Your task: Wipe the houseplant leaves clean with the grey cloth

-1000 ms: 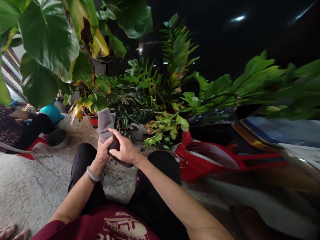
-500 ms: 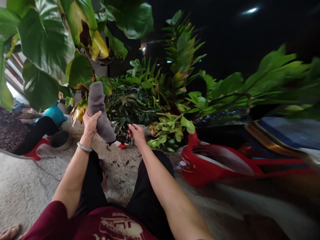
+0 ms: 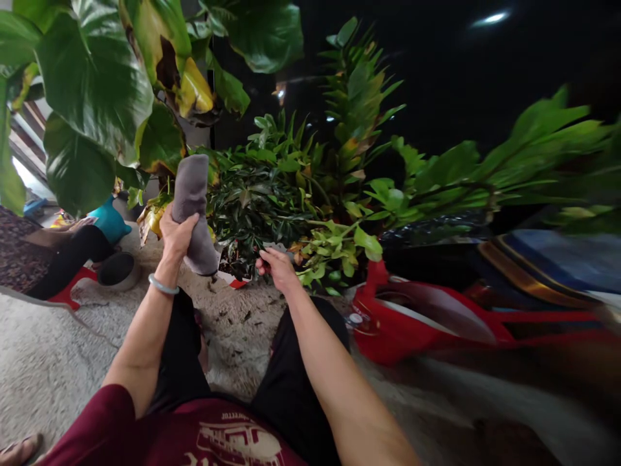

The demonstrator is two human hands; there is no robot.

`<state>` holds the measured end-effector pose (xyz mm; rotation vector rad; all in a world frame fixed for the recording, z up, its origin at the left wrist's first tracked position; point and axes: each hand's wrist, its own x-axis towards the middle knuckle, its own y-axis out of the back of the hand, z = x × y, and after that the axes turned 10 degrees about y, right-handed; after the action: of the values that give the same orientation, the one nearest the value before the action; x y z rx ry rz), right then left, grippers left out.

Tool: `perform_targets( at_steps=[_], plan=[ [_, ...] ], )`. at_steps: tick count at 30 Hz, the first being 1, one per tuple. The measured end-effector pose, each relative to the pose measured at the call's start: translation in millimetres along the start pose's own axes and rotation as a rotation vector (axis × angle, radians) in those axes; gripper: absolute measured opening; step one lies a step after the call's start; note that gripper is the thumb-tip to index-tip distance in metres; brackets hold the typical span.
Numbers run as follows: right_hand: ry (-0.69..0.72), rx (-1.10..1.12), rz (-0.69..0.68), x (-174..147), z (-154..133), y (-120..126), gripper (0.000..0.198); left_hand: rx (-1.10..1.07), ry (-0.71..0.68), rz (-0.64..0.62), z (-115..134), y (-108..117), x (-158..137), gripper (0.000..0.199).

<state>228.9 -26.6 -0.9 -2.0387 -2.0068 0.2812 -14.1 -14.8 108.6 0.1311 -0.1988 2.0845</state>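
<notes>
My left hand (image 3: 177, 232) is closed around a folded grey cloth (image 3: 191, 188), held upright with the thumb across its front. Right of the cloth grows a bushy plant with narrow dark leaves (image 3: 257, 200), standing in a white and red pot (image 3: 235, 281). At its lower right edge my right hand (image 3: 277, 266) is closed in a pinch, and a dark leaf appears to be between the fingertips. The fingers partly hide that leaf.
Large broad leaves (image 3: 97, 77) hang at the upper left. Light-green foliage (image 3: 334, 249) lies right of my right hand, beside a red plastic container (image 3: 422, 317). A person (image 3: 29, 259) sits at the far left near a dark round pot (image 3: 116, 268) and a teal object (image 3: 107, 220).
My right hand has moved slightly right and down. The cloth has turned more upright in my left hand, and more of the white and red pot shows.
</notes>
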Motion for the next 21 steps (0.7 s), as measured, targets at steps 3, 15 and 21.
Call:
perform_targets(
  at_steps=[3,15,21],
  plan=[
    [0.002,0.003,0.004,-1,-1,0,0.043,0.186,0.064,-0.045,-25,-5,-3,0.042],
    [-0.03,-0.048,-0.039,3,7,10,0.033,0.145,-0.022,0.012,-13,14,-45,0.049],
    [-0.033,-0.068,-0.014,3,8,12,0.028,0.323,0.095,-0.134,-40,-1,-29,0.041]
  ],
)
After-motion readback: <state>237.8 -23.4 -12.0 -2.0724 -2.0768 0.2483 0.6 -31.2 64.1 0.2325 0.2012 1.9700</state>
